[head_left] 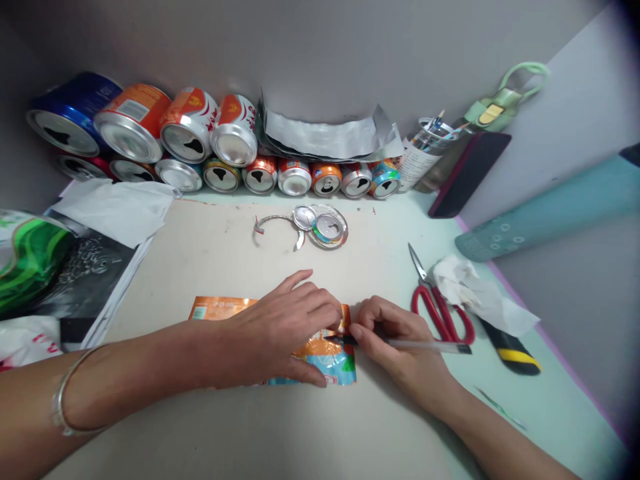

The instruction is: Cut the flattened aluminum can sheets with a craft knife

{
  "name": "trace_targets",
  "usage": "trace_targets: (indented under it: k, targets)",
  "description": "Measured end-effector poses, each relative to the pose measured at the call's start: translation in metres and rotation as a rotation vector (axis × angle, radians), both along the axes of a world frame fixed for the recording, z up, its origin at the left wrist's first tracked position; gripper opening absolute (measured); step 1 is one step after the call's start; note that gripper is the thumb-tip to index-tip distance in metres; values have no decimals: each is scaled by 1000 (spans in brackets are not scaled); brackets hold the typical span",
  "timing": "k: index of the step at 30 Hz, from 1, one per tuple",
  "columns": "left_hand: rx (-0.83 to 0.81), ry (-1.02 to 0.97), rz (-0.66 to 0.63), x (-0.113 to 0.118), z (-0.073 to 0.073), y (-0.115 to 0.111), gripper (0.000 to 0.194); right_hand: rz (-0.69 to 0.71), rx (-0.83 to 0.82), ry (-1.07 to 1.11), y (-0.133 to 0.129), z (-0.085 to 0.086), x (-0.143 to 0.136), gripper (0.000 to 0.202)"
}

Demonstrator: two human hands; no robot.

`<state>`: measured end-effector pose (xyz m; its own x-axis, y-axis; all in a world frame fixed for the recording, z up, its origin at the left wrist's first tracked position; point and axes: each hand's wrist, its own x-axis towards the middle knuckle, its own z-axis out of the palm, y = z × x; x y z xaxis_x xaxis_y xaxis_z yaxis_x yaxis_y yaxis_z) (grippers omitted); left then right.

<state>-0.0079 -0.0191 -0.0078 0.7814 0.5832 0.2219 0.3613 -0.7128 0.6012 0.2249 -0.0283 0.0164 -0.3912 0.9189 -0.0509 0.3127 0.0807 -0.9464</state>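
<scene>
A flat, cut-open can sheet (345,367), printed in orange and blue, lies on the pale board (225,427). Across it rests my left hand (295,323), palm down, fingers and thumb apart, pressing on the sheet. My right hand (400,337) pinches a pen (425,345) with a clear barrel; its dark tip is over the sheet beside the left fingers. Much of the sheet's middle is hidden under my left hand and forearm. Just right of my right hand lie red-handled scissors (440,313), their blades pointing away from me.
Cut can ends (327,230) and a curled metal strip (270,220) lie beyond the sheet. Stacked cans (187,127), metal sheets (320,137) and a pen holder (427,143) line the wall. At right are a teal bottle (545,207), crumpled tissue (465,287) and a yellow-black handle (515,357).
</scene>
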Motion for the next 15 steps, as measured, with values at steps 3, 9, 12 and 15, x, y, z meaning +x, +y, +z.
trace_targets:
  k: [3,9,12,15]
  targets:
    - [-2,-1,4,0,0,0,57,2,-3,-8,0,0,-1,30]
    - [-8,3,-6,0,-1,1,56,4,2,-16,0,3,-2,30]
    - [-4,-1,-4,0,-1,1,56,9,8,-21,-1,3,-2,30]
    - [-4,3,-4,0,0,0,56,0,-20,-3,-1,2,-1,31]
